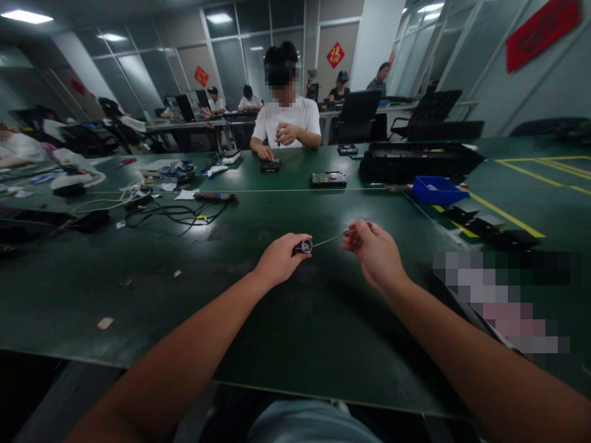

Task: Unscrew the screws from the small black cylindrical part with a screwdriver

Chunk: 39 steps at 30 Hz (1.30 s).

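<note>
My left hand (278, 258) is closed round a small dark screwdriver handle (303, 247) with a silver end, held a little above the green table (184, 289). A thin metal shaft (327, 239) runs from that handle to the right. My right hand (375, 251) pinches the far end of the shaft between its fingertips. Both hands hover over the table's middle, close together.
A hard drive (328, 179) lies beyond my hands, and a blue bin (434, 189) and a black case (420, 161) stand at the right. Cables (175, 213) and a tool (215, 196) lie at the left. A person in a white shirt (286, 120) sits opposite.
</note>
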Each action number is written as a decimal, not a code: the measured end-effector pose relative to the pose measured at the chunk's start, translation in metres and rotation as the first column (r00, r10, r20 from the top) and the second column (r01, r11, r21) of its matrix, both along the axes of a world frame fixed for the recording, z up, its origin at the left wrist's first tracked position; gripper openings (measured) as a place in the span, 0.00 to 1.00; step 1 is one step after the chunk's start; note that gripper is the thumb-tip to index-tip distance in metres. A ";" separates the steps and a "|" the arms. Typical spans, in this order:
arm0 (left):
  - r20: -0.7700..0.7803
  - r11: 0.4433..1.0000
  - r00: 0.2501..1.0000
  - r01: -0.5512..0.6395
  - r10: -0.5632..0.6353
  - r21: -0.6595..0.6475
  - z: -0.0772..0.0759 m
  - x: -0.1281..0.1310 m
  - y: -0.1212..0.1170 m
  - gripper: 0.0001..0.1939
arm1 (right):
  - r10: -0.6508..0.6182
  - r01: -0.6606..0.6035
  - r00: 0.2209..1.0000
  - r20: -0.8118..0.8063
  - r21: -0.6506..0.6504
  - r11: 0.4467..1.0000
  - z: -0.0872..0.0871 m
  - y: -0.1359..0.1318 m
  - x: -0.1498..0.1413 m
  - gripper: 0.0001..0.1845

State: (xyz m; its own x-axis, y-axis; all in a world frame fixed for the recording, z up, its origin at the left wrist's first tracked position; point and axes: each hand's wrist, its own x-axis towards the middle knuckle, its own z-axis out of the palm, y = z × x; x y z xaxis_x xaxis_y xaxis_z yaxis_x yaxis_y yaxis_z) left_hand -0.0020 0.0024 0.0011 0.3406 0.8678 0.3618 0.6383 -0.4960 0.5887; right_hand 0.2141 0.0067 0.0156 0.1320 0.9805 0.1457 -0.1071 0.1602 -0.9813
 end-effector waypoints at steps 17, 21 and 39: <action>-0.067 0.998 0.996 0.060 -0.058 0.029 -0.001 0.000 -0.002 0.19 | -0.121 -0.054 0.849 0.514 0.312 0.949 0.012 -0.022 -0.008 0.12; -0.130 0.998 0.990 0.057 -0.055 0.013 -0.002 -0.001 -0.001 0.20 | -0.184 -0.072 0.738 0.649 0.347 0.935 0.019 -0.026 -0.007 0.11; -0.150 0.999 0.988 -0.034 0.034 -0.002 -0.005 -0.002 0.000 0.20 | -0.016 -0.226 0.474 0.880 0.139 0.964 0.028 -0.026 -0.003 0.09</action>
